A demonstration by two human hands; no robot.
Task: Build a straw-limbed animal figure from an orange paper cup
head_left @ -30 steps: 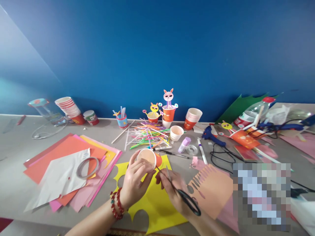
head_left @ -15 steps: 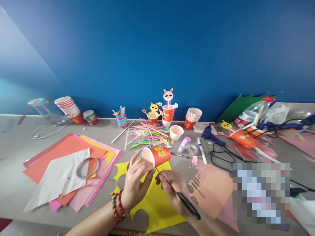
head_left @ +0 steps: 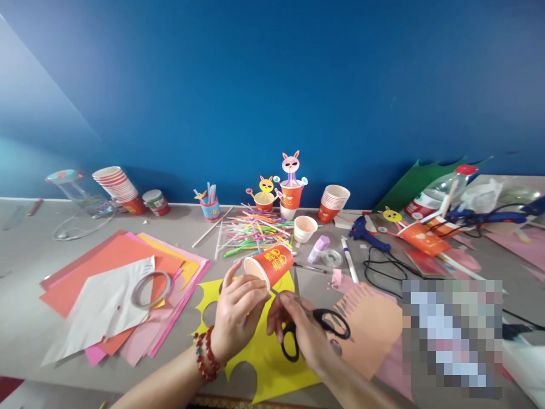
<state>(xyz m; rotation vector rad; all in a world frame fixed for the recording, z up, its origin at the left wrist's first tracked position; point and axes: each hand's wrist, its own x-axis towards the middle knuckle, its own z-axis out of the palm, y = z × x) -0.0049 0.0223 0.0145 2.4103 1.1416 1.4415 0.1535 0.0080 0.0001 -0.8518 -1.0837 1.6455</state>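
One blue wall [head_left: 204,85] behind; grey tabletop [head_left: 25,272] strewn with drinking straws [head_left: 255,230] and coloured paper sheets [head_left: 114,244]. Left hand [head_left: 238,307]: wrist beaded, fingers gripping orange paper cup [head_left: 276,268], tipped sideways above yellow perforated sheet [head_left: 272,369]. Right hand [head_left: 300,324] just beside, fingers curled around black-handled scissors [head_left: 320,316], handles spread apart.

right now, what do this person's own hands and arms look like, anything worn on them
The left hand has beaded bracelets at the wrist: two strands, mostly red, with a few teal or dark beads on the outer one. The right hand shows no bracelet at its wrist. Both hands are ungloved, and no sleeves show on the visible forearms.
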